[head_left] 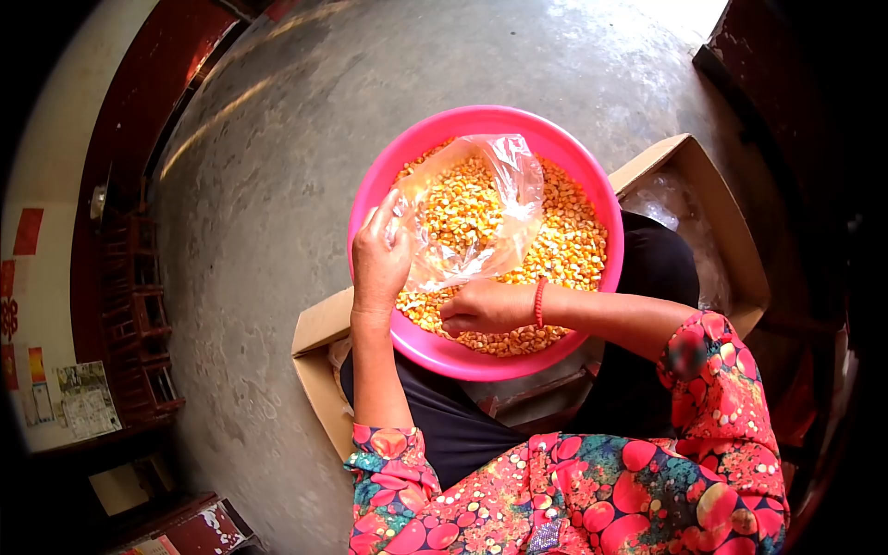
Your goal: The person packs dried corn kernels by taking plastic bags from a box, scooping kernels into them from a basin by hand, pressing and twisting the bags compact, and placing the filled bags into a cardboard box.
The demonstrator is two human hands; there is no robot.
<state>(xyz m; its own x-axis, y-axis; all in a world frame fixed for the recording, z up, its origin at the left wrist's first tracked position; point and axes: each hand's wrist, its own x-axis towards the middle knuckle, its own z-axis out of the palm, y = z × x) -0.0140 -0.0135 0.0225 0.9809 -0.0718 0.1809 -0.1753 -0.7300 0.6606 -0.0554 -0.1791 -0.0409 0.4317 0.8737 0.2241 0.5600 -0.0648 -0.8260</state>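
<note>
A pink basin [481, 118] of loose corn kernels [572, 245] rests over my lap. Inside it lies a clear plastic bag [518, 171], its mouth spread, with more kernels in it. My left hand [382, 259] grips the bag's left edge, thumb toward the bag. Below the bag, my right hand [490, 307] is curled palm down into the kernels near the basin's front. Its fingertips are partly hidden, and a red bracelet [539, 303] circles that wrist.
To the right stands an open cardboard box [740, 250] with clear plastic inside. Another cardboard box [319, 370] shows at the left of my legs. Grey concrete floor [268, 213] surrounds the basin. Small wooden chairs [139, 314] line the wall at far left.
</note>
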